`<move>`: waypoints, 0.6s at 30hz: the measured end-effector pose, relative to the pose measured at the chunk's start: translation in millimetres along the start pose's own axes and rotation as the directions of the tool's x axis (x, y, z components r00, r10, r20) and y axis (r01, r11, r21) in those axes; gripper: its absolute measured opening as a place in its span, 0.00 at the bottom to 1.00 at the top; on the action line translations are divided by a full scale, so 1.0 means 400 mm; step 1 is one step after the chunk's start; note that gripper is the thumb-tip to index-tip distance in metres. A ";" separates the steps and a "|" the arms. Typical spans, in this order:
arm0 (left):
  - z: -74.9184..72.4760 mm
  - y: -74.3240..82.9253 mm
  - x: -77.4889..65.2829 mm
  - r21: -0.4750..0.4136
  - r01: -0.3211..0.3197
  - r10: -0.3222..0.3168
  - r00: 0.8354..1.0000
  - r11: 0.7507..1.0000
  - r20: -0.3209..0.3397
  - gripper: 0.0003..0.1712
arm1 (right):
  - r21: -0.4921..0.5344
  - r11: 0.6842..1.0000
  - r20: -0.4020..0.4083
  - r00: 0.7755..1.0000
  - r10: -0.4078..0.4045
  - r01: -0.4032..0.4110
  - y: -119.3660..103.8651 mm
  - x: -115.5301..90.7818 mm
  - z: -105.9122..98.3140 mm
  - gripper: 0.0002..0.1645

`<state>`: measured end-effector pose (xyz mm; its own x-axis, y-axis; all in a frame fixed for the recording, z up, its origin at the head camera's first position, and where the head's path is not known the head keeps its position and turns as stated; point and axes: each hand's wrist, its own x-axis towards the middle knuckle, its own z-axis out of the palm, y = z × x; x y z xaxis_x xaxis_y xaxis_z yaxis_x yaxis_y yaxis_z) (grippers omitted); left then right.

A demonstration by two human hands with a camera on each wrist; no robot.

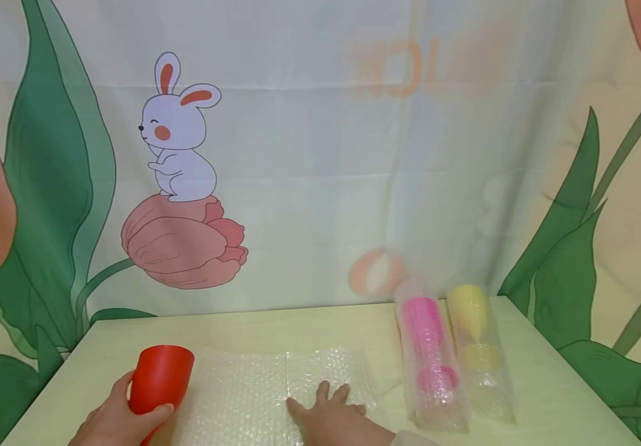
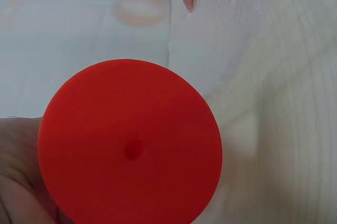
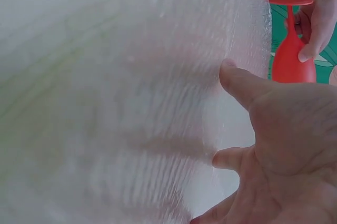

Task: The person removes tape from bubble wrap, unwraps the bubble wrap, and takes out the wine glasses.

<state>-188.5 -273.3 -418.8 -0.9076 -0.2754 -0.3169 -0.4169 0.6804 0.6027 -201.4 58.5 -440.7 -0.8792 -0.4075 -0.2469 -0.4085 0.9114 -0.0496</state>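
Two hands are seen: the left hand (image 1: 117, 416) grips the red cup (image 1: 162, 378) round its bowl, beside the bubble wrap (image 1: 237, 393); the right hand (image 1: 333, 421) rests on this wrap with fingers spread. The cup looks light, stiff, maybe slippery — the bowl should be the safer hold than its thin stem. Orange letters (image 1: 418, 65) behind are too blurred for reading.
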 end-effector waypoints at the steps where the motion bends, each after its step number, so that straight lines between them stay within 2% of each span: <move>1: -0.002 0.001 -0.001 -0.010 0.002 -0.002 1.000 1.000 -0.002 0.64 | 0.007 1.000 0.004 1.000 0.006 -0.006 -0.001 0.000 0.001 0.54; 6: -0.017 -0.003 0.000 -0.056 -0.005 0.004 1.000 0.998 -0.020 0.66 | 0.042 0.998 0.008 0.999 0.037 -0.037 -0.004 0.000 0.002 0.55; 11: -0.030 -0.009 0.008 -0.116 -0.022 0.017 0.999 0.993 -0.048 0.70 | 0.042 0.999 0.007 1.000 0.023 -0.023 -0.001 -0.002 0.000 0.55; 18: -0.049 -0.005 0.015 -0.229 -0.065 0.037 0.992 0.971 -0.122 0.74 | 0.055 0.998 0.020 0.999 0.040 -0.041 -0.003 0.002 0.001 0.55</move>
<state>-193.9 -289.7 -407.5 -0.9218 -0.3306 -0.2024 -0.3575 0.5229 0.7738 -201.4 57.0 -441.2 -0.8898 -0.3692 -0.2681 -0.3577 0.9292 -0.0926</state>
